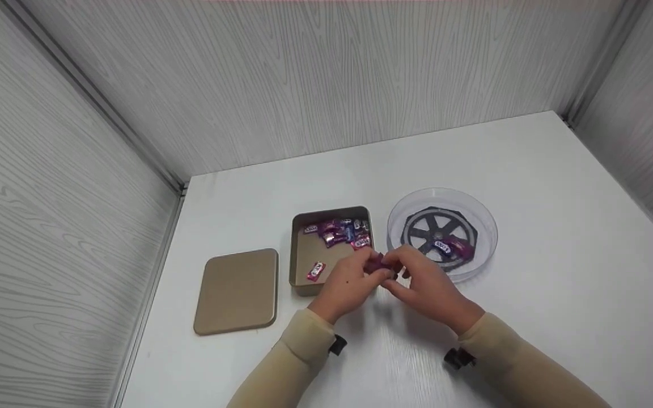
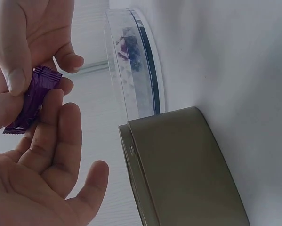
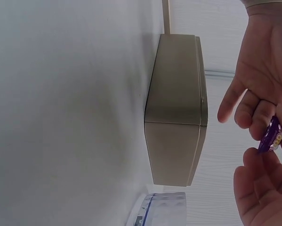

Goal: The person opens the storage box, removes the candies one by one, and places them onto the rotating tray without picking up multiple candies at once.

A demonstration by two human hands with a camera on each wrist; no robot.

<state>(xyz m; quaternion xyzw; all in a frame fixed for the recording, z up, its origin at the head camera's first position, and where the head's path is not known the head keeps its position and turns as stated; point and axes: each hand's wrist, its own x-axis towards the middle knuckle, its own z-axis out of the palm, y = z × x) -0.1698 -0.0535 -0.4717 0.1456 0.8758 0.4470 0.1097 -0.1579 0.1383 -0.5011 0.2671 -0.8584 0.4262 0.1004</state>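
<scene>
White bench [image 1: 553, 328] underneath, clear round dish [image 1: 491, 242] on the right, and there's the gold-toned tin [image 1: 306, 252] just beside it, flat lid [image 1: 237, 292] to its left. Left hand [image 1: 350, 283] and right hand [image 1: 433, 290] meet by the tin's near right corner, fingers of both clamped on a purple-wrapped sweet [image 2: 33, 100], up off the bench! More wrapped sweets [image 1: 329, 227] lie in tin and dish.

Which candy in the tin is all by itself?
The pink candy near the front left corner of the tin. The other candies in there lie bunched together toward the back and right.
</scene>
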